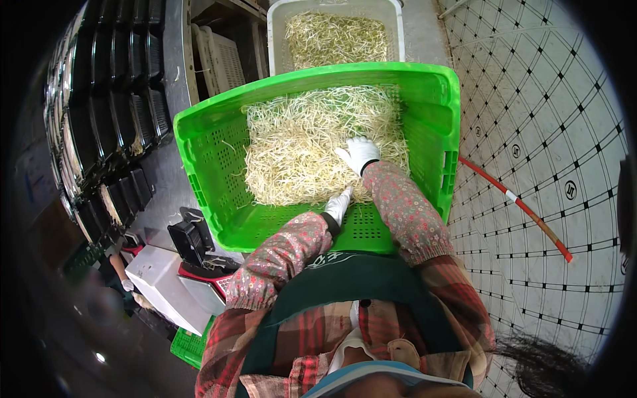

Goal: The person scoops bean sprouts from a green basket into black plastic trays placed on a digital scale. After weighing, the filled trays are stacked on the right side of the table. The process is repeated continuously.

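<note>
Pale bean sprouts (298, 152) lie in a loose heap inside a big green plastic crate (312, 81) with perforated walls. On top of the heap, right of its middle, rests my right hand (360, 154), in a white glove with its fingers spread. My left hand (338, 204), gloved in white too, is at the heap's near edge. Its fingers stretch forward against the sprouts, and their tips are partly hidden. Neither hand holds a clump that I can make out.
Behind the crate stands a white tub (271, 40) with more sprouts. Stacked black trays (119, 86) rise at the left. A white box (162, 282) and a red-edged scale (206, 288) sit at the lower left. A red stick (531, 212) leans along the tiled wall on the right.
</note>
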Available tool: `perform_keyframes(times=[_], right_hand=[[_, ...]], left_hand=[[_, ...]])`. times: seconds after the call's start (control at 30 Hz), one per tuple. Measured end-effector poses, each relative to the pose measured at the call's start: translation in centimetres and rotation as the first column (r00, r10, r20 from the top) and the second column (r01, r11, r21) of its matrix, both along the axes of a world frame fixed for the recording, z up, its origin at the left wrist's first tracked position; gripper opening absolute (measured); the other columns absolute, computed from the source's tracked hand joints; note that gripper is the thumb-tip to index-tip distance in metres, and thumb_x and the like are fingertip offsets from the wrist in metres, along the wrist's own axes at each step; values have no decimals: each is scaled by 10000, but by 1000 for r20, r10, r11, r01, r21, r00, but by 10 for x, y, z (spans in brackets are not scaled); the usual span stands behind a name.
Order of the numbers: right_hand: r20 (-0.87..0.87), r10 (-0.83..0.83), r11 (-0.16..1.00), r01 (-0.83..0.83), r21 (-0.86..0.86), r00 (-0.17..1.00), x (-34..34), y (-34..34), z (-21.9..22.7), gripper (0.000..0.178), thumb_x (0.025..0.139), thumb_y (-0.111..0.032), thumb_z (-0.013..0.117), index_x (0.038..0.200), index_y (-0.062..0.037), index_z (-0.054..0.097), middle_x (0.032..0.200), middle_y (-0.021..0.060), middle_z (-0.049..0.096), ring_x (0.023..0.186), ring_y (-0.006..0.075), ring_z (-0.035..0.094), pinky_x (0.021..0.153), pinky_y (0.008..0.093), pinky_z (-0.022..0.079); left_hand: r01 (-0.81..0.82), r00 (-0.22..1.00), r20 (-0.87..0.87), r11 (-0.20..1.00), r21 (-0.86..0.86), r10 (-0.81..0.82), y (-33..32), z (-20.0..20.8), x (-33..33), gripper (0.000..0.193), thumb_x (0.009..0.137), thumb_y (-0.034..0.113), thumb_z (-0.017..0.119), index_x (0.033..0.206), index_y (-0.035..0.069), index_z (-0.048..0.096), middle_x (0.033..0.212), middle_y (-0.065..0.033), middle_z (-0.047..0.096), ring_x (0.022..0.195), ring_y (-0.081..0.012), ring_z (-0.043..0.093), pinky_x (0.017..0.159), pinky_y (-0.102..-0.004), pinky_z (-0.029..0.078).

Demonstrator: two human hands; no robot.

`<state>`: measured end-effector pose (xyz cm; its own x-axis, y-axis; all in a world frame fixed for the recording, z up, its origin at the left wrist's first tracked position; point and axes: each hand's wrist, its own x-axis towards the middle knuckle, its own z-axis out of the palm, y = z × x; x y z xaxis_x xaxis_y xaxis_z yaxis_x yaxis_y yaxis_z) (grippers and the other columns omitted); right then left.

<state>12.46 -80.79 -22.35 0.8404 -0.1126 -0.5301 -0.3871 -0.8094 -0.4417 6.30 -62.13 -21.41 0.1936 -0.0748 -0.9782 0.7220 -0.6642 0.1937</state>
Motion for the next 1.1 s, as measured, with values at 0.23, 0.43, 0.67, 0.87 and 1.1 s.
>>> perform_keyframes(times=[0.23,0.43,0.67,0.87,1.1], right_hand=[[-398,102,981,-26,193,912,22,-11,10,847,944,-695,196,1036,-27,708,1043,218,691,984,366,651,906,458,466],[-501,220,953,-74,295,837,31,-21,1,906,922,-733,187,1081,-2,697,1104,249,665,1060,378,622,947,461,436],[-581,210,916,50,398,787,34,-22,-7,896,924,-722,209,1247,12,608,1276,217,600,1164,376,572,1016,453,402],[-484,205,929,-13,370,851,34,-39,-5,890,920,-740,191,1175,-38,674,1231,245,623,1151,397,582,1013,448,404],[-304,43,998,-25,64,952,50,-40,31,746,974,-635,235,1076,-64,704,1109,191,676,1062,353,623,973,468,425]], left_hand=[[-810,552,-189,576,107,812,-18,33,13,779,926,557,544,1522,148,252,1541,-180,291,1356,-434,320,1079,-610,281],[-813,564,-100,572,111,820,-28,34,23,922,797,691,645,1498,178,336,1491,-143,399,1338,-397,370,1079,-579,300],[-864,480,-96,489,122,872,-27,-2,20,824,818,718,590,1427,177,465,1417,-61,516,1269,-286,487,1051,-543,368],[-925,373,-212,342,-167,903,-57,43,39,858,830,685,607,1456,131,415,1444,-78,486,1292,-287,474,1068,-517,375],[-906,407,-62,411,98,912,-41,10,8,934,740,659,736,1431,110,429,1384,-78,533,1286,-249,473,1088,-489,335]])
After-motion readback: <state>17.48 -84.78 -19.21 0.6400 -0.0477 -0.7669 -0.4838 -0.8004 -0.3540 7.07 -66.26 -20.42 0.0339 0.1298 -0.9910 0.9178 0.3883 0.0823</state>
